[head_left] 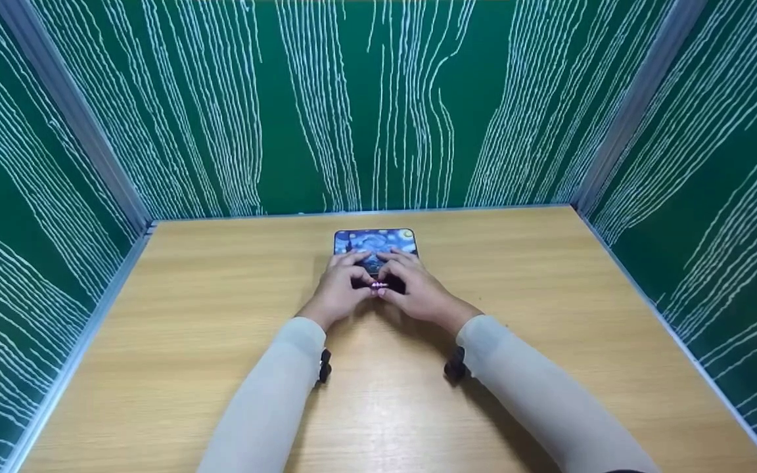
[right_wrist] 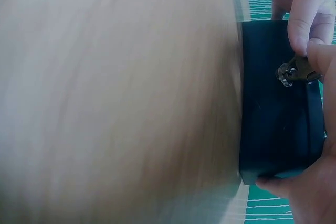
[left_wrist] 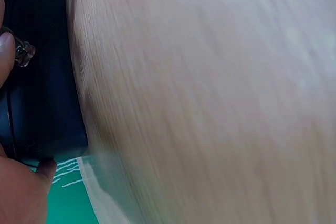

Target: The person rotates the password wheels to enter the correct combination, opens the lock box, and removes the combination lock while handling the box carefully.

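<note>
A small dark box point(right_wrist: 273, 108) with a blue painted swirling night-sky lid point(head_left: 375, 242) stands on the table. On its near side is a metal clasp point(right_wrist: 286, 74), also partly visible in the left wrist view point(left_wrist: 24, 53). My left hand point(head_left: 342, 286) and right hand point(head_left: 423, 294) meet at this clasp, thumb and forefinger of each pinching it from either side. The other fingers of both hands spread over the lid and the box's sides. Fingertips cover part of the clasp, so whether it is fastened cannot be told. The lid lies down on the box.
The wooden table point(head_left: 221, 276) extends around the box on all sides. Green panels point(head_left: 299, 105) with white wavy lines stand along its back, left and right edges, joined by grey metal posts point(head_left: 76, 112). Dark wrist devices point(head_left: 455, 366) sit under both sleeves.
</note>
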Demonstrator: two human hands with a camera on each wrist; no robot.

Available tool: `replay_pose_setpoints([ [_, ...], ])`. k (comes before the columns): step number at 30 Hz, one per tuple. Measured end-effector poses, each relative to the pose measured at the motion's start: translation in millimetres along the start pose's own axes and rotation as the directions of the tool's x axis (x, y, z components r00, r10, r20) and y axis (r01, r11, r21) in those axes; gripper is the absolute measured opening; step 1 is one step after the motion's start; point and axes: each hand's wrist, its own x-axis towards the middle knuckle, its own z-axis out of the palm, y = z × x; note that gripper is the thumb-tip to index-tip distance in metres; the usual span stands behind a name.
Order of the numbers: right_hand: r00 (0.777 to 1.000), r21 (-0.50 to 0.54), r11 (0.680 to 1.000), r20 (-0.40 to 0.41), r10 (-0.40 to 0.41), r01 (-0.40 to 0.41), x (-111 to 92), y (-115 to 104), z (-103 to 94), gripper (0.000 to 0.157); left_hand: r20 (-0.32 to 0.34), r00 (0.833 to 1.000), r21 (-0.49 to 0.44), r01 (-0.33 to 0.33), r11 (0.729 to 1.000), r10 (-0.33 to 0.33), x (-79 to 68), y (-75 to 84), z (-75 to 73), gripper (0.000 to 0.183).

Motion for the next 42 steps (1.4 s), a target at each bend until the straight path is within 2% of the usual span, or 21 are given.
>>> replay_pose_setpoints([
  [11, 1.0, 0.003, 1.0, -0.003, -0.029, 0.029, -0.7, -0.8, -1.1, 0.016, -0.005, 1.0, 0.0, -0.019, 1.0, 0.019, 0.0, 0.5, 0.7, 0.004],
  [20, 1.0, 0.0, 1.0, -0.004, -0.014, 0.014, -0.7, -1.1, -1.3, 0.014, 0.006, 0.999, -0.01, 0.036, 0.999, -0.035, 0.3, 1.9, 0.8, 0.006],
  [33, 1.0, -0.004, 1.0, -0.005, 0.001, -0.001, -0.6, -1.3, 0.2, 0.018, -0.004, 1.0, -0.008, 0.008, 1.0, -0.008, -0.5, 0.6, 0.3, 0.007],
  [40, 0.998, -0.012, 0.999, -0.029, -0.049, 0.049, -0.1, 0.6, 0.9, 0.018, -0.008, 0.999, 0.005, -0.032, 0.999, 0.032, 1.5, -2.1, 1.3, 0.006],
  [42, 0.999, -0.008, 0.999, -0.025, -0.038, 0.038, -0.5, 0.5, 0.8, 0.017, -0.002, 1.0, 0.0, -0.017, 1.0, 0.017, 1.8, -1.0, 1.3, 0.005],
])
